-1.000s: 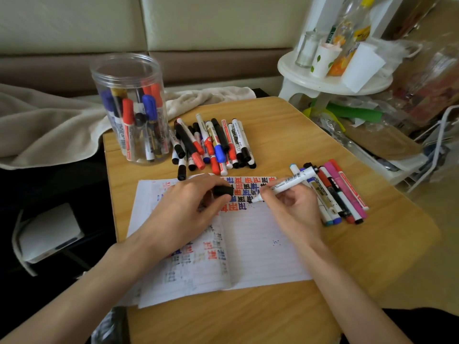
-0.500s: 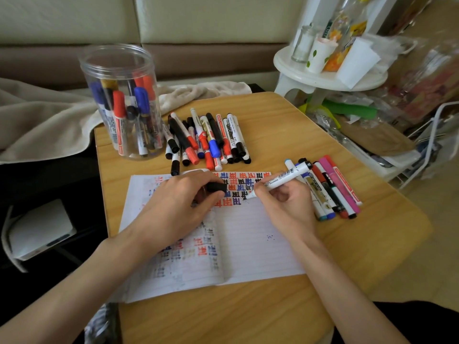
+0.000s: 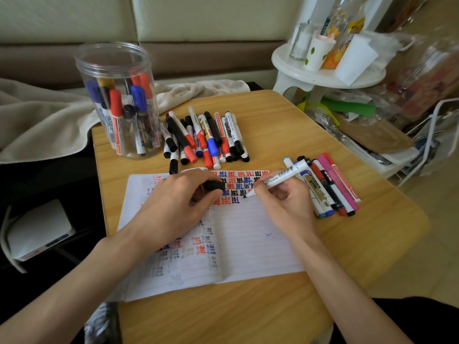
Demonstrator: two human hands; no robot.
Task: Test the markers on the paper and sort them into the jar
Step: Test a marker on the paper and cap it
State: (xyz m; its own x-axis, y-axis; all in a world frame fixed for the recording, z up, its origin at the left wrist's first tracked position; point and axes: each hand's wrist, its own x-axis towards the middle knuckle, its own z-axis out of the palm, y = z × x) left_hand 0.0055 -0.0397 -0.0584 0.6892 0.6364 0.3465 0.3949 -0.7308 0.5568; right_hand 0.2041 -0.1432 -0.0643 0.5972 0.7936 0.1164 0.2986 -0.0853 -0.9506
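Note:
My right hand [image 3: 285, 202] grips a white marker [image 3: 283, 176] with its tip down on the lined paper [image 3: 248, 244], just right of rows of red, blue and black test marks. On the paper's left half rests my left hand [image 3: 173, 204], pinching the marker's black cap [image 3: 214, 186]. A clear plastic jar [image 3: 119, 100] stands at the table's back left with several markers upright inside. A pile of markers [image 3: 206, 135] lies beside the jar. Another row of markers [image 3: 327, 184] lies to the right of my right hand.
The wooden table [image 3: 372, 232] ends close behind the jar and to the right. A beige blanket [image 3: 44, 120] lies at the left. At the back right stands a white stool [image 3: 323, 75] with cups and bottles. Cluttered bags and a wire rack [image 3: 434, 145] fill the right.
The pen tip has shifted slightly on the paper while writing a black mark; the camera view drifted a little. Both hands keep their grips.

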